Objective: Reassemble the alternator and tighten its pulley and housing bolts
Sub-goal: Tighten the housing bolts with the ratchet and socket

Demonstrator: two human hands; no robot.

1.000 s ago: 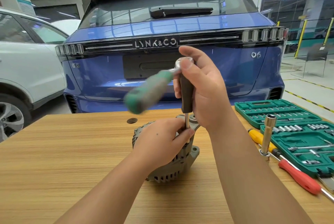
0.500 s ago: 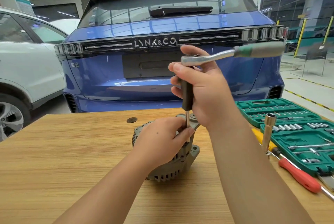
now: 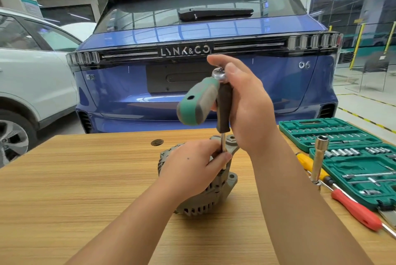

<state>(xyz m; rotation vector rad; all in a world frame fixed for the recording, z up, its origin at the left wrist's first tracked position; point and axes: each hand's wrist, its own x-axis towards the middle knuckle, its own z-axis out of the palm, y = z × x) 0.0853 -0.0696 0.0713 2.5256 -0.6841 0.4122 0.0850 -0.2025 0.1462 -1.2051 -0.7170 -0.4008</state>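
Observation:
A grey alternator (image 3: 210, 198) stands on the wooden table (image 3: 64, 189) in the middle of the view. My left hand (image 3: 190, 168) lies over its top and pinches the thin steel shaft (image 3: 223, 144) of a driver extension where it meets the housing. My right hand (image 3: 246, 106) grips the dark upright driver handle (image 3: 224, 110). On top of that handle sits a ratchet (image 3: 198, 102) whose green and grey grip points toward me and to the left. The bolt under the shaft is hidden by my left fingers.
An open green socket set case (image 3: 334, 134) lies at the right, with a tall socket on an extension (image 3: 319, 157) standing before it. A yellow screwdriver (image 3: 308, 164) and a red one (image 3: 353, 211) lie beside it. A blue car's rear (image 3: 192, 72) is just beyond the table's far edge.
The ratchet handle has swung round: left a second ago, far right half a second ago, now pointing left and toward me. Both hands and the alternator have stayed where they were.

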